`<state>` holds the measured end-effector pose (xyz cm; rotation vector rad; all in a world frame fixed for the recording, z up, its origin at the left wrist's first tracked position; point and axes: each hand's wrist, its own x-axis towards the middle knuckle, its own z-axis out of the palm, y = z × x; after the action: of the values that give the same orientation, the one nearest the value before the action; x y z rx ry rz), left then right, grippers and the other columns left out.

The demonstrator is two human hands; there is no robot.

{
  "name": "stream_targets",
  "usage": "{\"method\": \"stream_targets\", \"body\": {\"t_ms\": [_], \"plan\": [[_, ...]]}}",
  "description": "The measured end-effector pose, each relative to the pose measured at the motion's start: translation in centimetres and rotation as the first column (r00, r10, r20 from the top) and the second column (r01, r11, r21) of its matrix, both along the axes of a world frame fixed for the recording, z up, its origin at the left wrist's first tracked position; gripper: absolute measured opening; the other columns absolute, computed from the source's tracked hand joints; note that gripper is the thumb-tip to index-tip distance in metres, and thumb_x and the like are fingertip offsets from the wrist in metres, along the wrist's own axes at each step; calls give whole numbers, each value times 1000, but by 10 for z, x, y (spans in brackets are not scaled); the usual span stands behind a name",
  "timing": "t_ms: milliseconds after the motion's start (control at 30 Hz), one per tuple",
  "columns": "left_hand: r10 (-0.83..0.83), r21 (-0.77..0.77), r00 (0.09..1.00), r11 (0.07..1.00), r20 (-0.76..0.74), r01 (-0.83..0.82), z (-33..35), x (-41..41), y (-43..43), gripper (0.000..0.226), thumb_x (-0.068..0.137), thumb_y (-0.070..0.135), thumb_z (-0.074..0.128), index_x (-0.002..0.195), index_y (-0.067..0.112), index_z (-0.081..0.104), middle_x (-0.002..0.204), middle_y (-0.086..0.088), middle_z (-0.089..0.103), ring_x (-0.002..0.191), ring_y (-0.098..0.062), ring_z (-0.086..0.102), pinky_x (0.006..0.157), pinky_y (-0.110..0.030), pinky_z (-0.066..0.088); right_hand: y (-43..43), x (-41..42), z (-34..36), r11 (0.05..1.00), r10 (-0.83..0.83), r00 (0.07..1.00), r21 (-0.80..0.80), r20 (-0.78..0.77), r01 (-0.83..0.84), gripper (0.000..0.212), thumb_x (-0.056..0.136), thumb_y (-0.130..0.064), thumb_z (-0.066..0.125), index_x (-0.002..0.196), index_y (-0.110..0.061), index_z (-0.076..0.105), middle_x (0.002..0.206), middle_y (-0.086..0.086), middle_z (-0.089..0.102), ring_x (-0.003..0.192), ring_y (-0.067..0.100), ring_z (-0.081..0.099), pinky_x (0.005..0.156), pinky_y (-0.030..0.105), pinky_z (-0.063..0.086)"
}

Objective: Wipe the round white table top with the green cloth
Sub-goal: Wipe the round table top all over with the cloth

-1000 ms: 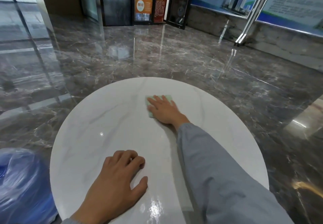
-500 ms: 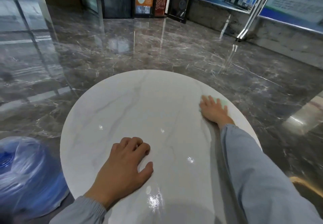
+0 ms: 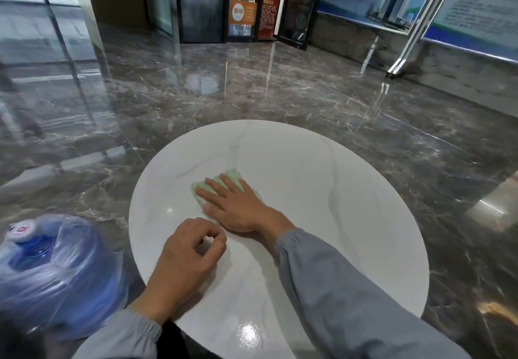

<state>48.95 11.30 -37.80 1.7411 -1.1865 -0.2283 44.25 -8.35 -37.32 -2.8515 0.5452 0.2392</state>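
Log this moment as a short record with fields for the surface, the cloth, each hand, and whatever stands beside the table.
surface: round white table top, glossy, grey veins
cloth: green cloth, flat on the table top
right hand: right hand presses on the cloth, fingers straight
left hand: left hand rests on the table top, fingers loosely curled, holding nothing
beside table: blue water bottle, plastic-wrapped, left of the table
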Motion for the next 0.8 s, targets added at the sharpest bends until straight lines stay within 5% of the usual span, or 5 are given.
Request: {"method": "stream_targets", "body": {"t_ms": [100, 200, 300, 433, 800], "plan": [[148, -21, 989, 989, -18, -148, -8, 18, 24, 8, 89, 32, 69, 82, 29, 68, 93, 18, 66, 88, -10, 62, 76, -20, 46, 33, -31, 2, 998, 62, 998, 0, -13, -62, 56, 109, -57, 15, 162, -50, 1, 171, -17, -12, 157, 13, -22, 125, 51, -12], [251, -35, 964, 966, -91, -255, -16, 28, 37, 24, 90, 8, 76, 83, 29, 66, 86, 14, 66, 88, -4, 59, 76, -7, 42, 82, -80, 4, 995, 95, 995, 9, 4, -95, 54, 109, -57, 15, 161, -53, -2, 170, -19, -16, 153, 9, -30, 124, 46, -17], [275, -23, 956, 960, -104, -279, -24, 22, 36, 26, 93, 15, 73, 85, 37, 61, 87, 20, 62, 87, -1, 56, 78, -5, 38, 126, -130, 8, 995, 89, 996, 38, -16, -88, 54, 110, -56, 17, 159, -55, -5, 168, -23, -22, 148, 4, -38, 121, 42, -24], [332, -41, 942, 942, -39, -334, -31, 19, 30, 13, 98, 19, 67, 89, 27, 63, 86, 21, 58, 86, -8, 47, 77, -13, 34, 160, -162, 11, 998, 22, 996, 54, -92, -17, 54, 110, -57, 18, 156, -60, -10, 163, -28, -30, 144, 2, -43, 119, 42, -27], [310, -30, 951, 950, -8, -311, -37, 22, 28, 18, 107, 19, 51, 95, 16, 64, 94, 7, 58, 92, -12, 44, 82, -22, 30, 125, -73, -8, 994, -109, 993, -27, 36, 110, 55, 108, -58, 12, 160, -54, -3, 172, -16, -13, 156, 13, -24, 124, 50, -17]]}}
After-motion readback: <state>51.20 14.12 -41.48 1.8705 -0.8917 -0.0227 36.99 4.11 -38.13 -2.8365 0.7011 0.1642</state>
